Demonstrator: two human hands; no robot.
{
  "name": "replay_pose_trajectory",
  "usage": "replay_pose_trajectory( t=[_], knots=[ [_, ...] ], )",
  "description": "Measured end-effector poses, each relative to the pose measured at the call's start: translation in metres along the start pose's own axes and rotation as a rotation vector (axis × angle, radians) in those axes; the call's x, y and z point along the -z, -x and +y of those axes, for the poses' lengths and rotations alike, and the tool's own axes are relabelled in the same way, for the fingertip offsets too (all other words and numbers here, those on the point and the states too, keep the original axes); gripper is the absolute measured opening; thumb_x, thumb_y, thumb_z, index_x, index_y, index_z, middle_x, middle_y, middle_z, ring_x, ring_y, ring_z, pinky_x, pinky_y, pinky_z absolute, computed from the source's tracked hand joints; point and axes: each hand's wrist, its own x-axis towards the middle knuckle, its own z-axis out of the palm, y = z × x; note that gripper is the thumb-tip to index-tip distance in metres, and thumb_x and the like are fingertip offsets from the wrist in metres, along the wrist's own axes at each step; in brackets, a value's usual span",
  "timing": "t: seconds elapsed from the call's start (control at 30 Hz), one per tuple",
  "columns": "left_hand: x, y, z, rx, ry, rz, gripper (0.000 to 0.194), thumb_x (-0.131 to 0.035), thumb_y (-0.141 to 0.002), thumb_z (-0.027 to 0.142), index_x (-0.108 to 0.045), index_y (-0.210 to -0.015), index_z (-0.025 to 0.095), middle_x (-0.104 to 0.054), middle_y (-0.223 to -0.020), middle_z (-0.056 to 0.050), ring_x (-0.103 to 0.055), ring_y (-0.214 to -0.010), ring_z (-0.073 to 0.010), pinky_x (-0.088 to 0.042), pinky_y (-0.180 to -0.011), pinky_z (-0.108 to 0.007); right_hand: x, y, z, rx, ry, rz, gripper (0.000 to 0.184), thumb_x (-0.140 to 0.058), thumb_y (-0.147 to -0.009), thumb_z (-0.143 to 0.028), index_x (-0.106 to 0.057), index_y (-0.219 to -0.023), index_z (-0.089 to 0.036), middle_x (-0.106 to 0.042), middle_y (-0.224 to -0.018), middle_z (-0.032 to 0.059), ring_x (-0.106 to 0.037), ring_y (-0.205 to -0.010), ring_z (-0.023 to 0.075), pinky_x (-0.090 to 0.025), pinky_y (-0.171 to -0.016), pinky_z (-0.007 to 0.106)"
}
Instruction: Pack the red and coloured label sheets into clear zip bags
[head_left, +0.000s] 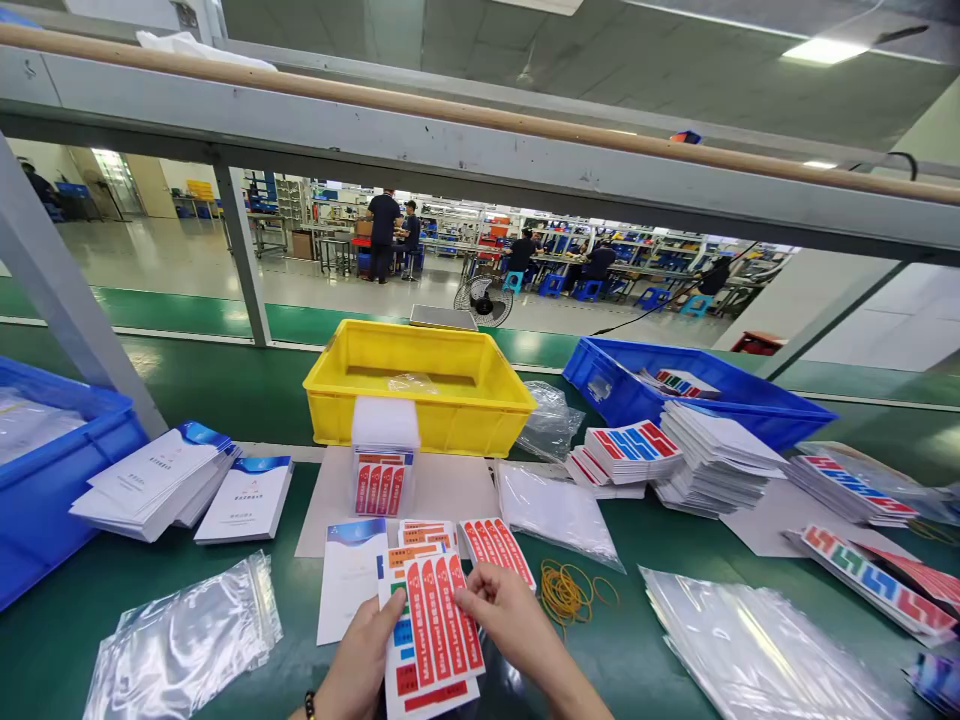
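Observation:
My left hand [361, 645] grips a small fan of label sheets from the left, its thumb on top. On top is a red "Max Level" label sheet [446, 625], over a sheet with coloured labels [402, 655]. My right hand [517, 622] pinches the red sheet's right edge between thumb and fingers. Behind my hands lie a white booklet with a blue top [352, 580], sheets with orange labels [426, 533] and another red label sheet [501, 548]. Farther back, a transparent bag of red label sheets [382, 485] rests against the yellow bin.
A yellow bin [420, 425] stands behind, with blue bins [750, 410] at both sides. Booklet stacks [157, 480] and plastic bags [187, 640] lie left. Rubber bands [564, 595], card stacks [634, 445] and more bags [757, 650] lie right. A metal frame crosses above.

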Motion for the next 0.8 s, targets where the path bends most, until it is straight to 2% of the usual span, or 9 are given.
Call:
replay_pose_trajectory(
  t=[0.13, 0.33, 0.43, 0.7, 0.8],
  knots=[
    [0.001, 0.001, -0.001, -0.006, -0.108, 0.006, 0.049, -0.068, -0.060, 0.055, -0.061, -0.087, 0.015, -0.074, -0.075, -0.008, -0.068, -0.069, -0.0268, -0.052, -0.069, -0.040, -0.006, -0.001, -0.001, 0.010, -0.195, -0.038, 0.026, -0.059, -0.068, -0.036, -0.045, -0.054, -0.019, -0.041, -0.048, -0.0066, -0.037, -0.046, 0.0090, -0.027, -0.046, 0.022],
    [0.004, 0.002, -0.002, -0.042, -0.090, -0.059, 0.042, -0.065, -0.065, 0.053, -0.062, -0.082, 0.015, -0.074, -0.074, -0.007, -0.067, -0.067, -0.0240, -0.051, -0.069, -0.037, -0.008, 0.004, -0.010, -0.018, -0.340, -0.133, 0.039, -0.061, -0.066, -0.053, -0.046, -0.056, -0.019, -0.043, -0.046, -0.0066, -0.036, -0.042, 0.0077, -0.027, -0.043, 0.020],
    [0.003, 0.005, 0.002, -0.043, -0.069, -0.115, 0.045, -0.062, -0.067, 0.055, -0.064, -0.084, 0.013, -0.074, -0.077, -0.009, -0.067, -0.069, -0.0240, -0.051, -0.070, -0.037, -0.009, 0.004, -0.012, -0.048, -0.454, -0.195, 0.046, -0.062, -0.062, -0.061, -0.045, -0.059, -0.019, -0.043, -0.045, -0.0076, -0.036, -0.039, 0.0061, -0.027, -0.040, 0.019],
    [0.000, 0.007, 0.006, -0.088, -0.036, -0.216, 0.049, -0.059, -0.069, 0.057, -0.066, -0.087, 0.012, -0.073, -0.079, -0.011, -0.067, -0.069, -0.0246, -0.050, -0.073, -0.039, -0.013, 0.004, -0.013, -0.086, -0.534, -0.208, 0.049, -0.066, -0.059, -0.062, -0.045, -0.058, -0.017, -0.044, -0.044, -0.0081, -0.033, -0.036, 0.0032, -0.022, -0.039, 0.017],
    [0.000, 0.007, 0.005, -0.097, -0.013, -0.220, 0.048, -0.061, -0.069, 0.055, -0.067, -0.085, 0.011, -0.072, -0.077, -0.012, -0.067, -0.067, -0.0246, -0.050, -0.071, -0.039, -0.014, 0.005, -0.016, -0.070, -0.570, -0.211, 0.048, -0.066, -0.061, -0.060, -0.046, -0.059, -0.017, -0.044, -0.044, -0.0087, -0.032, -0.036, 0.0029, -0.021, -0.040, 0.017]
  ],
)
